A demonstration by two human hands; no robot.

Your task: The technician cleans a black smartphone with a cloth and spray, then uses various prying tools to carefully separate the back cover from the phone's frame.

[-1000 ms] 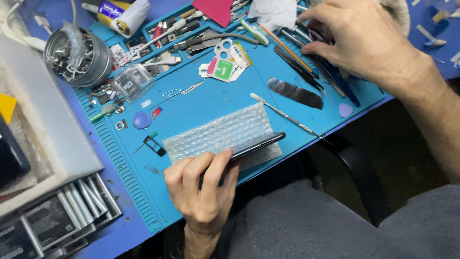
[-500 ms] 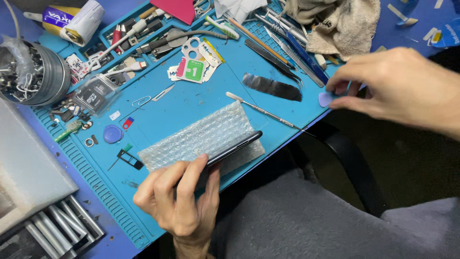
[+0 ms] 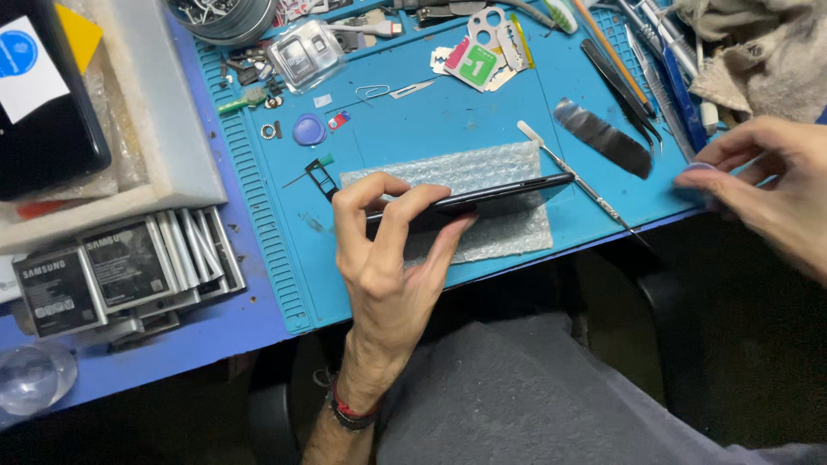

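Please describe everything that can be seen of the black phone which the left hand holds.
The black phone is a thin, dark, glossy slab, seen almost edge-on. It is tilted up on its long side over the sheet of bubble wrap, which lies on the blue work mat. The left hand grips its left end, with fingers above and the thumb below. Its right end points toward a thin metal pry tool. Its screen and back cannot be told apart.

**Labels and packs around the blue mat**

Taking the blue work mat point(image 3: 405, 129) as our mark: off its left edge, a black box point(image 3: 43, 112) with a round blue sticker on a white label point(image 3: 24, 65). Below that, left of the mat's near corner, grey-labelled battery packs point(image 3: 103, 271) in a row. On the mat's far edge, a clear plastic case point(image 3: 306, 56) and a green square sticker point(image 3: 476, 65).
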